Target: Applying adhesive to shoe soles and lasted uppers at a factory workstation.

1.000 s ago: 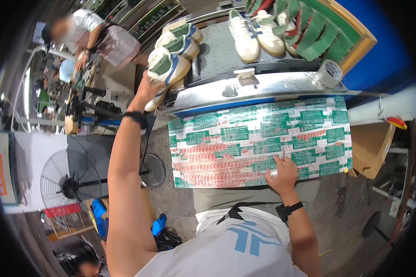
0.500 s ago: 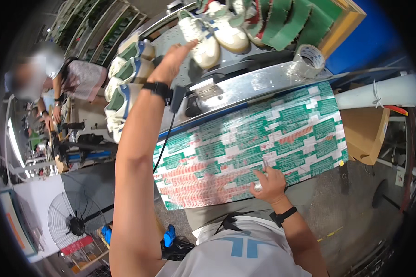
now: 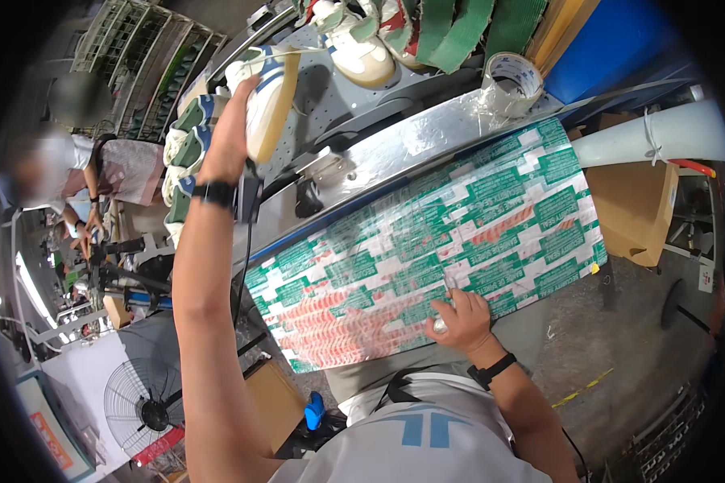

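Observation:
A white sneaker (image 3: 270,101) with blue side panels and a cream sole is in my left hand (image 3: 235,133), lifted and tilted over the grey perforated work surface (image 3: 318,101). My fingers wrap its far side and are partly hidden. My right hand (image 3: 466,319) is closed over the near edge of the green-and-white taped board (image 3: 403,266). A thin silvery tool (image 3: 440,324) shows at its palm and a narrow tip pokes out beyond the fingers; its exact kind is unclear. Another white sneaker (image 3: 361,56) rests on the work surface, right of the held one.
Several white-and-green sneakers (image 3: 189,149) line the left side. A clear tape roll (image 3: 511,80) stands on the metal rail (image 3: 419,133). Green shoe pieces (image 3: 459,32) lie at the back. A co-worker (image 3: 48,173) is at far left, a fan (image 3: 149,406) at lower left.
My left hand has taken hold of a sneaker, lifted it and moved left with it, turning its sole to the right. The right hand stays over the board with the tool.

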Tool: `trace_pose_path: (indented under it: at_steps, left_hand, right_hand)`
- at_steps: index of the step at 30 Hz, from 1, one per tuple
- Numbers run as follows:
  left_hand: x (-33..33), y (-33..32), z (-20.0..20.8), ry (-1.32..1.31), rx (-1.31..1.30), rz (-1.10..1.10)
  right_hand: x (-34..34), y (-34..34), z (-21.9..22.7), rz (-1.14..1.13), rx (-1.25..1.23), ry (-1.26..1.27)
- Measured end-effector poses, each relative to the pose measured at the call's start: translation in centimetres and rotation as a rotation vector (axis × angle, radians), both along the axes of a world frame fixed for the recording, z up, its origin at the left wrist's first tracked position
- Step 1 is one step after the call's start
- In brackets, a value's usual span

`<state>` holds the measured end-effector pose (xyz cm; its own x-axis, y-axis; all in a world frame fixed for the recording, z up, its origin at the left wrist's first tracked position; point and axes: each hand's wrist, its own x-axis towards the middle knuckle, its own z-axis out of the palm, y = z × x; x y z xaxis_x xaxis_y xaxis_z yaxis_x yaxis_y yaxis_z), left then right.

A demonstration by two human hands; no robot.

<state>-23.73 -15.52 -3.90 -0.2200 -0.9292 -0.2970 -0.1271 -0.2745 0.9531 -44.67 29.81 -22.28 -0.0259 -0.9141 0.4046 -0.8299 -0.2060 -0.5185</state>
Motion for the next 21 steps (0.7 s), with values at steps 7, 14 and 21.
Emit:
trace_pose_path:
  at_steps: [7, 14, 21]
  left_hand:
    - [7.9, 22.1, 3.6, -0.246, -0.067, 0.103]
    - [5.6, 40.4, -4.5, -0.508, -0.063, 0.274]
    - [6.4, 44.1, -12.4, -0.015, -0.106, 0.173]
  right_hand:
    - [0.0, 0.8, -0.7, 0.027, -0.034, -0.048]
    - [0.4, 0.0, -0.4, 0.002, -0.016, 0.006]
    - [1.1, 2.3, 3.4, -0.057, 0.264, -0.437]
